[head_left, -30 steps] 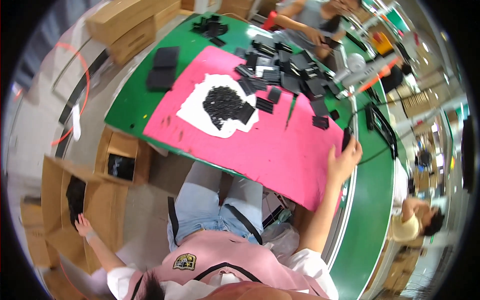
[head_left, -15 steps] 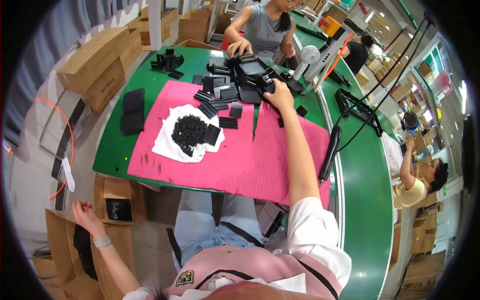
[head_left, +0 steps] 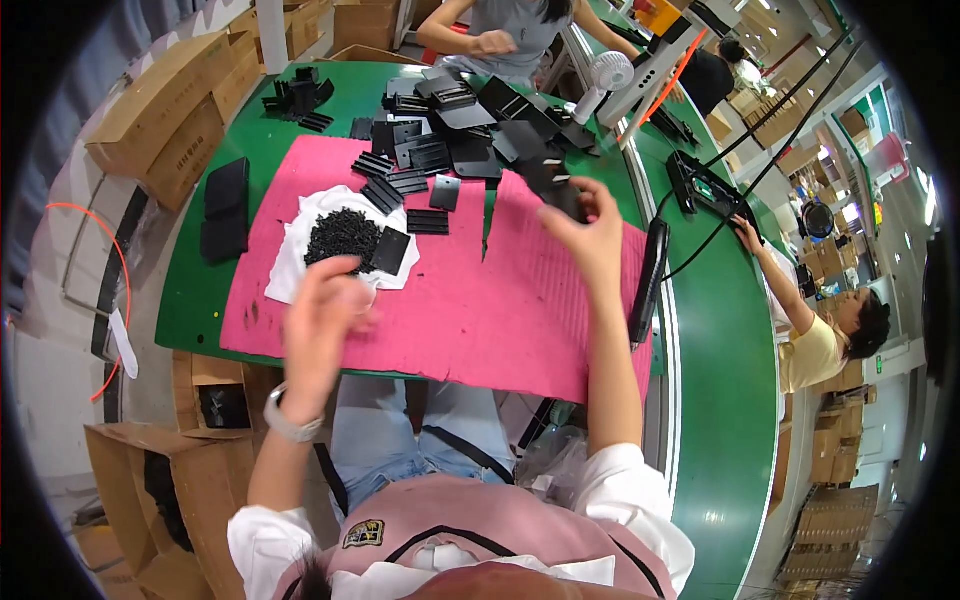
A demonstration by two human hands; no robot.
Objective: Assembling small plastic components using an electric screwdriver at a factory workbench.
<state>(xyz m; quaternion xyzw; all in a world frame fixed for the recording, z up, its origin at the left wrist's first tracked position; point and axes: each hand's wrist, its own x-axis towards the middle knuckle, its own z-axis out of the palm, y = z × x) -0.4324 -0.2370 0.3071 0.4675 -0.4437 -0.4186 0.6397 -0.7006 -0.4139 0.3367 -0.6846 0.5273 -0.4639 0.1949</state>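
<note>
My left hand point(head_left: 325, 312) hovers over the pink sheet point(head_left: 450, 310), just short of the white cloth point(head_left: 285, 283). Its fingers are partly blurred by motion but look spread, with nothing visible in them. On the cloth lies a heap of small black screw-like pieces point(head_left: 340, 238), with a flat black plate point(head_left: 390, 250) beside it. My right hand point(head_left: 592, 240) has its thumb and fingers round a dark black plastic part point(head_left: 562, 195), at the right end of the pile. Several black plates and ribbed pieces point(head_left: 425, 153) lie heaped on the far half of the table.
A handheld black tool point(head_left: 650, 285) lies along the sheet's right edge. A small white fan point(head_left: 610, 75) stands at the back. Black pads point(head_left: 226, 210) rest on the green table at left. An open carton point(head_left: 215, 480) sits below left. A co-worker's hand point(head_left: 493, 43) is across the table.
My left hand has come up from beside the cartons to over the sheet. My right hand has drawn back slightly with a black part. The co-worker's hand has left the pile.
</note>
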